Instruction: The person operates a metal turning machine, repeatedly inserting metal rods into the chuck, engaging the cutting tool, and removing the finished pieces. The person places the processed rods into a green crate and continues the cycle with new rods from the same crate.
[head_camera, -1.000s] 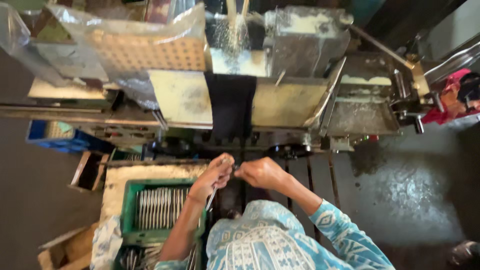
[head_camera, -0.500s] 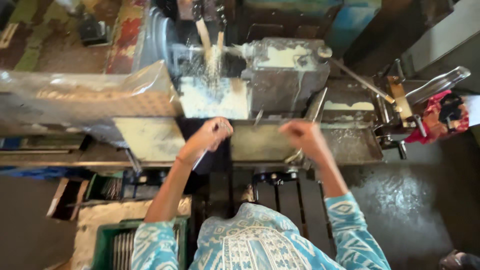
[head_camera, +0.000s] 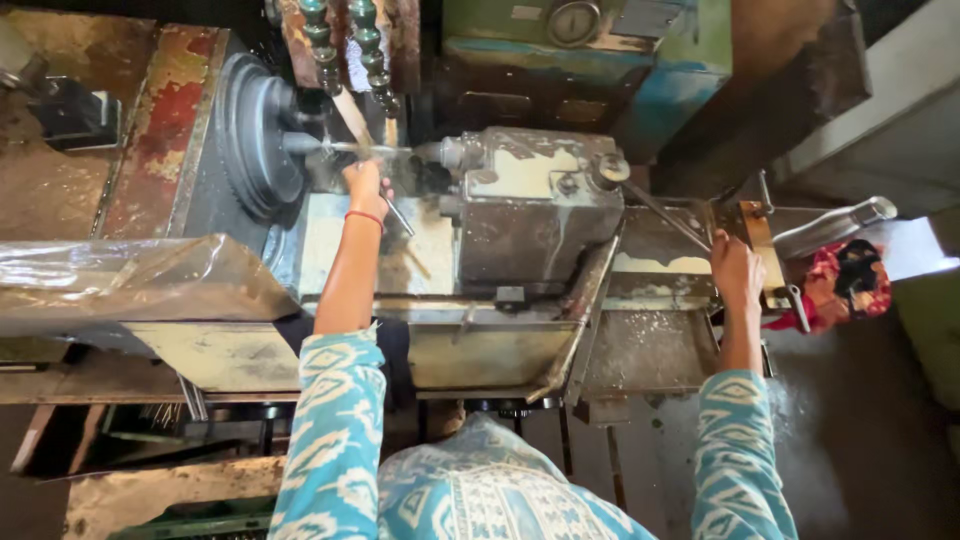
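I stand over an old metal lathe (head_camera: 530, 215). My left hand (head_camera: 366, 186) reaches forward to the dark round chuck (head_camera: 262, 135) and is closed on a thin metal rod (head_camera: 397, 215) at the chuck's mouth. My right hand (head_camera: 735, 268) rests far to the right, fingers wrapped around a lever handle (head_camera: 770, 255) on the machine's end. Both arms wear blue and white patterned sleeves. A red thread circles the left wrist.
A clear plastic sheet (head_camera: 130, 280) covers the bench at left. A metal chip tray (head_camera: 650, 350) lies below the lathe bed. A red and dark cloth (head_camera: 850, 285) sits at right beside a shiny metal handle (head_camera: 835, 225). A green crate (head_camera: 200, 520) shows at bottom left.
Both hands have left the spot above the green crate and spread apart. The left went up to the chuck, the right out to the lever. The camera moved closer to the lathe.
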